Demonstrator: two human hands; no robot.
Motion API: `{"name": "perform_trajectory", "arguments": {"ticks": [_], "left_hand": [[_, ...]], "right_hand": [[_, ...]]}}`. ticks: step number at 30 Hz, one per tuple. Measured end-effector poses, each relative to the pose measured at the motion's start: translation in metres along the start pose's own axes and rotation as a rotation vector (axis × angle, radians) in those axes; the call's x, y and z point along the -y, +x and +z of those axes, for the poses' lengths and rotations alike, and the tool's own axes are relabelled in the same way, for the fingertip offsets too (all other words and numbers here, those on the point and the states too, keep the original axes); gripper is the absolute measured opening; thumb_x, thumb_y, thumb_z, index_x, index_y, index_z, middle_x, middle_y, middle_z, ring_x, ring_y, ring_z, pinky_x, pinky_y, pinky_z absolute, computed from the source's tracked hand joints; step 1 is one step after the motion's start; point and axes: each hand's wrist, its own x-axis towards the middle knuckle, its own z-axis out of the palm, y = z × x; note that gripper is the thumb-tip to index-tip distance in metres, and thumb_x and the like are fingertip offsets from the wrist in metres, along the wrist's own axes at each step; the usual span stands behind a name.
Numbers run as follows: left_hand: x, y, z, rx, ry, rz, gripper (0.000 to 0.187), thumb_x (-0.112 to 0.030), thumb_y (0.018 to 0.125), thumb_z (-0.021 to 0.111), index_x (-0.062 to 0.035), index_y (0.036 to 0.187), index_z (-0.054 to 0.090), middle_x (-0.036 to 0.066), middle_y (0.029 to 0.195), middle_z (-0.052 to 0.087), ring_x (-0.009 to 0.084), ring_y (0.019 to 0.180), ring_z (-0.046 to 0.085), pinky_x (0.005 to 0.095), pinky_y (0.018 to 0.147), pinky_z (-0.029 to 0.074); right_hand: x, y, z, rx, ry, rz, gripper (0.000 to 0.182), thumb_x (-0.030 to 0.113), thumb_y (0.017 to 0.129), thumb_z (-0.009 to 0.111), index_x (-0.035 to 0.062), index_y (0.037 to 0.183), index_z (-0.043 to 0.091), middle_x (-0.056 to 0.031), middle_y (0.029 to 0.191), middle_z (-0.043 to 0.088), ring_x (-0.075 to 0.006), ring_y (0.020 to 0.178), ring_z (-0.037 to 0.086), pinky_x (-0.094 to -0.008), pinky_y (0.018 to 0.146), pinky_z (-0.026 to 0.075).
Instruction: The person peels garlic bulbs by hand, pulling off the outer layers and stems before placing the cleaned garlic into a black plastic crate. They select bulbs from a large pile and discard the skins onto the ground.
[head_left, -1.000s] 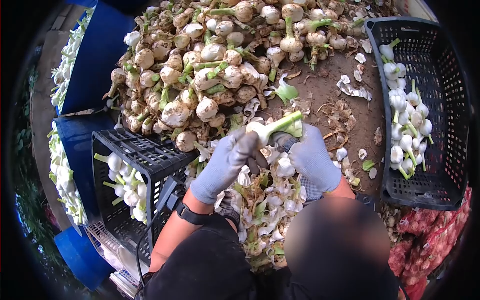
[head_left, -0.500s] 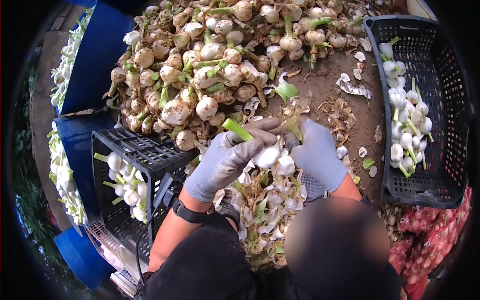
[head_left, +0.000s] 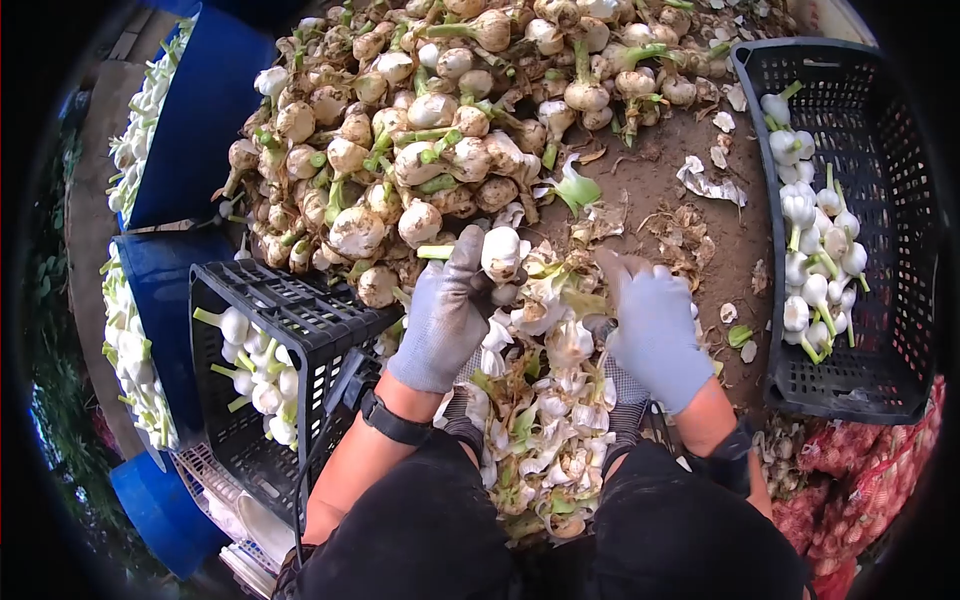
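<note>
Between the person's knees and the big heap of garlic [head_left: 410, 150], a peeled garlic bulb [head_left: 501, 254] was held up in the gloved left hand [head_left: 440, 325]. Its long axis ran nearly level across the view: the cut green stem [head_left: 436, 252] pointed left, out past the fingers, and the rounded white head faced right. The left hand was closed around it, fingertips pinching near the neck where stem met head.

Well apart from the bulb, to its right, was the gloved right hand [head_left: 660, 335], its fingers partly bent and reaching toward the heap. A dark object [head_left: 600, 326] showed just beside it; whether the hand gripped this could not be told. Loose peelings [head_left: 545, 420] lay below and between the two hands.

To the left, a tilted black crate [head_left: 290, 310] held clean bulbs [head_left: 265, 375], their stems mostly pointing left. At the right, another crate [head_left: 870, 230] held more white bulbs [head_left: 815, 260] along its left side, stems turned various ways. Red net sacks [head_left: 860, 470] lay below that crate, and blue containers [head_left: 175, 320] stood at the far left.
</note>
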Motion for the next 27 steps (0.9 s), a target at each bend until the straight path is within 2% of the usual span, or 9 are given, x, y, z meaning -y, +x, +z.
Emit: {"name": "perform_trajectory", "arguments": {"ticks": [2, 4, 5, 12, 16, 19, 22, 23, 27], "left_hand": [[0.003, -0.001, 0.008, -0.077, 0.083, 0.029, 0.040, -0.041, 0.099, 0.054, -0.0042, 0.111, 0.062, 0.004, 0.094, 0.068, 0.0144, 0.083, 0.065, 0.0240, 0.067, 0.051], [0.003, -0.001, 0.013, -0.073, 0.176, 0.015, 0.037, -0.040, 0.094, 0.063, -0.0045, 0.102, 0.058, 0.007, 0.096, 0.065, 0.0146, 0.078, 0.066, 0.0249, 0.061, 0.055], [0.009, 0.001, 0.015, -0.095, 0.193, 0.045, 0.036, -0.041, 0.097, 0.057, -0.0061, 0.106, 0.059, 0.005, 0.087, 0.065, 0.0135, 0.082, 0.064, 0.0265, 0.067, 0.052], [0.027, 0.004, 0.022, -0.164, 0.404, 0.251, 0.028, -0.028, 0.092, 0.068, -0.0062, 0.086, 0.052, 0.005, 0.079, 0.062, 0.0122, 0.070, 0.063, 0.0262, 0.063, 0.055], [0.030, 0.002, 0.021, -0.131, 0.390, 0.199, 0.026, -0.024, 0.093, 0.067, -0.0063, 0.084, 0.051, 0.005, 0.079, 0.063, 0.0122, 0.071, 0.063, 0.0264, 0.066, 0.054], [0.031, -0.001, 0.024, -0.127, 0.287, 0.159, 0.026, -0.024, 0.094, 0.066, -0.0062, 0.082, 0.050, 0.006, 0.082, 0.064, 0.0121, 0.072, 0.064, 0.0262, 0.066, 0.054], [0.032, 0.002, 0.021, -0.187, 0.235, 0.139, 0.027, -0.023, 0.094, 0.066, -0.0058, 0.081, 0.050, 0.006, 0.083, 0.064, 0.0127, 0.076, 0.065, 0.0247, 0.069, 0.053], [0.035, 0.005, 0.020, -0.152, 0.271, 0.169, 0.028, -0.023, 0.094, 0.067, -0.0058, 0.080, 0.049, 0.006, 0.083, 0.064, 0.0116, 0.073, 0.063, 0.0233, 0.067, 0.052], [0.036, 0.000, 0.024, -0.153, 0.700, 0.297, 0.026, -0.024, 0.092, 0.067, -0.0004, 0.089, 0.057, 0.004, 0.083, 0.059, 0.0081, 0.069, 0.055, 0.0229, 0.065, 0.045]], "right_hand": [[-0.003, 0.003, 0.006, -0.132, 0.107, -0.054, 0.058, 0.029, 0.081, 0.073, 0.0067, 0.130, 0.055, -0.0152, 0.114, 0.064, -0.0253, 0.092, 0.067, -0.0368, 0.081, 0.051], [0.016, 0.005, -0.007, -0.163, 1.132, -0.035, 0.052, 0.030, 0.081, 0.072, 0.0080, 0.126, 0.057, -0.0143, 0.097, 0.068, -0.0261, 0.081, 0.069, -0.0387, 0.066, 0.052], [0.017, 0.012, -0.001, -0.293, 0.797, -0.126, 0.038, 0.028, 0.082, 0.070, 0.0088, 0.114, 0.062, -0.0114, 0.075, 0.068, -0.0268, 0.067, 0.068, -0.0400, 0.058, 0.051], [0.032, 0.026, 0.016, -0.270, 0.212, -0.116, 0.015, 0.023, 0.082, 0.064, 0.0090, 0.083, 0.062, -0.0096, 0.063, 0.064, -0.0257, 0.057, 0.066, -0.0385, 0.053, 0.047], [0.017, 0.031, 0.018, -0.321, 0.238, -0.109, 0.012, 0.021, 0.085, 0.061, 0.0100, 0.081, 0.062, -0.0088, 0.064, 0.065, -0.0242, 0.059, 0.067, -0.0372, 0.053, 0.047], [-0.013, 0.039, 0.025, -0.423, 0.591, 0.181, 0.013, 0.027, 0.091, 0.059, 0.0184, 0.095, 0.068, -0.0082, 0.070, 0.067, -0.0270, 0.064, 0.067, -0.0400, 0.061, 0.051], [0.002, 0.023, 0.023, -0.336, 0.624, 0.074, 0.016, 0.032, 0.091, 0.061, 0.0210, 0.100, 0.069, -0.0083, 0.072, 0.068, -0.0292, 0.066, 0.067, -0.0403, 0.064, 0.052], [0.012, 0.019, 0.019, -0.349, 0.529, -0.015, 0.015, 0.017, 0.083, 0.066, 0.0141, 0.097, 0.069, -0.0084, 0.079, 0.068, -0.0288, 0.068, 0.066, -0.0400, 0.060, 0.049], [0.022, 0.024, 0.021, -0.320, 0.343, -0.092, 0.026, 0.009, 0.064, 0.064, 0.0105, 0.090, 0.061, -0.0097, 0.073, 0.061, -0.0302, 0.066, 0.061, -0.0417, 0.061, 0.041]]}}
